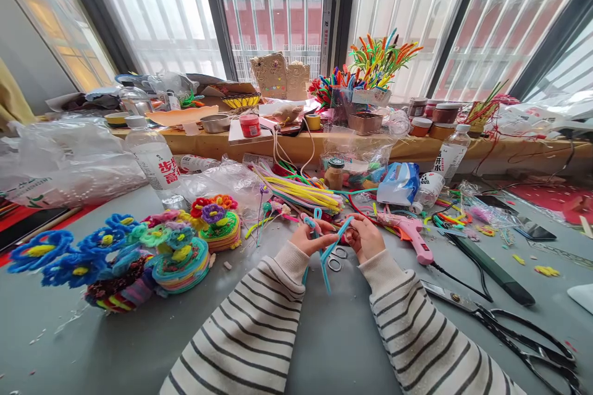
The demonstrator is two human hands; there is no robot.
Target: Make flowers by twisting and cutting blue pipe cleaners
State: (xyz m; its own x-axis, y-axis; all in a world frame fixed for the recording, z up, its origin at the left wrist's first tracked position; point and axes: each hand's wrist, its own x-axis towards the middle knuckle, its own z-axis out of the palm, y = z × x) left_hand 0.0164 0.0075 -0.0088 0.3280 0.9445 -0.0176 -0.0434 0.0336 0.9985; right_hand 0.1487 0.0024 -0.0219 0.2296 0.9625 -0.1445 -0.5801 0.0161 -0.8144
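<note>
at the middle of the grey bench (pixel 333 333), in the head view, the left hand (pixel 311 237) and the right hand (pixel 365 236) meet close together, each grip pinched on a light-blue pipe cleaner (pixel 330 250). the left fingers close round its looped upper end, the right fingertips press on the other end, and a bent tail hangs down between the striped sleeves, just above a small pair of scissors (pixel 336 260) lying on the bench. judged from how things lie, a good part is made: coiled flower pieces (pixel 185 259) and blue flowers (pixel 69 259) sit finished at the left, while the piece in hand is only a bent stem with one loop, and a pile of loose stems (pixel 301 192) beyond the hands lies unused. a pink glue gun (pixel 412 236) rests just right of the right hand, and large black scissors (pixel 509 327) lie nearer the right edge. the fingertips hide the exact twist, and possibly a second colour is held with it; the forearms are cut off at the bottom, and the clutter on the window ledge is too small to sort.
</note>
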